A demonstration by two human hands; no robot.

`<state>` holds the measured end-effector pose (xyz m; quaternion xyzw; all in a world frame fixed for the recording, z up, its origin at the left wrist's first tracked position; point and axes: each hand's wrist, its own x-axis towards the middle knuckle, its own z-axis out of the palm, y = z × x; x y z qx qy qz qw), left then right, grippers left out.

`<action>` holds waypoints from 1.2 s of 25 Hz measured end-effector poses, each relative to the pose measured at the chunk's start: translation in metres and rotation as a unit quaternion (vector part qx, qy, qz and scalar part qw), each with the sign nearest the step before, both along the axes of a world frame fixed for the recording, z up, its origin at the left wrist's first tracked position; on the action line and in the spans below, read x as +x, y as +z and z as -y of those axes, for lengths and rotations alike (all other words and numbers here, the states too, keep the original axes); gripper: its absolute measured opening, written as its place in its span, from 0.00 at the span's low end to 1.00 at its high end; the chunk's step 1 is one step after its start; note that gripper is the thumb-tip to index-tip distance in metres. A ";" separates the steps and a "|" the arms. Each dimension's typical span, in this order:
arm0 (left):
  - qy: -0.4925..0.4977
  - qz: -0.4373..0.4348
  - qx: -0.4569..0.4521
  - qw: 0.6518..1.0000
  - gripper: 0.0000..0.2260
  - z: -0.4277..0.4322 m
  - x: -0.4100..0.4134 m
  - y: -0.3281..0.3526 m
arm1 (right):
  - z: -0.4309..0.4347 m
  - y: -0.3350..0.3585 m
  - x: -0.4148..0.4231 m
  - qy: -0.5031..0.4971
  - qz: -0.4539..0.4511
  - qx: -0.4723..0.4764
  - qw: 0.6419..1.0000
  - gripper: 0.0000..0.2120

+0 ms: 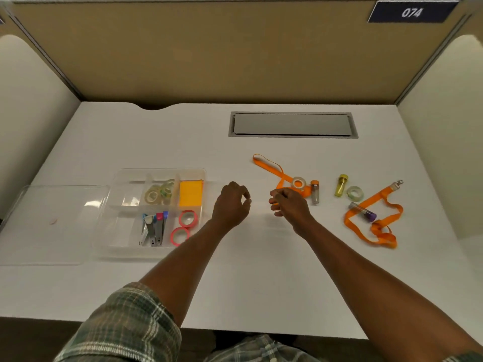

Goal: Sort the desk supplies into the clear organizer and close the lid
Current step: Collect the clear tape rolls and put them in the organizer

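I am partway through the sorting. The clear organizer (156, 209) sits toward the left edge of the worktop (248, 283), and its lid (52, 223) lies flat just beside it, further left, so the closing is not yet due. Several compartments are filled: clear tape rolls (159, 192) at the back, an orange pad (191, 193) in the back right cell, two pink tape rings (184, 227) in front of it, and a cluster of clips and small tools (154, 228) in the front middle.

Both my hands hover over the middle of the worktop, between the organizer and what is left to sort. My left hand (232, 203) is loosely curled with thumb and forefinger drawn together; whether it pinches something small I cannot tell. My right hand (287, 205) has its fingers half bent and sits at the near end of an orange lanyard (274, 169), possibly touching it.

Toward the right edge wait a white tape roll (298, 182), an orange-capped vial (315, 192), a yellow vial (341, 185), a pale green tape roll (355, 192), a purple-capped vial (363, 211) and a second orange lanyard (376, 226).

My next move, I judge, is to gather the nearer lanyard, which is limp and will need bunching to fit a cell.
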<state>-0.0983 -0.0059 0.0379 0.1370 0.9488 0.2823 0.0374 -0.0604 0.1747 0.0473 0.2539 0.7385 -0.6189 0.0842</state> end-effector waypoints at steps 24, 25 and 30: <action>-0.283 0.121 -0.217 0.926 0.31 -0.199 0.083 -0.036 | -0.219 -0.041 0.062 0.001 -0.043 0.348 0.936 0.09; -0.273 0.123 -0.211 0.931 0.30 -0.199 0.082 -0.036 | -0.222 -0.040 0.058 0.010 -0.052 0.386 0.921 0.08; -0.224 0.128 -0.161 0.953 0.26 -0.193 0.074 -0.040 | -0.236 -0.045 0.034 0.078 -0.064 0.478 0.872 0.17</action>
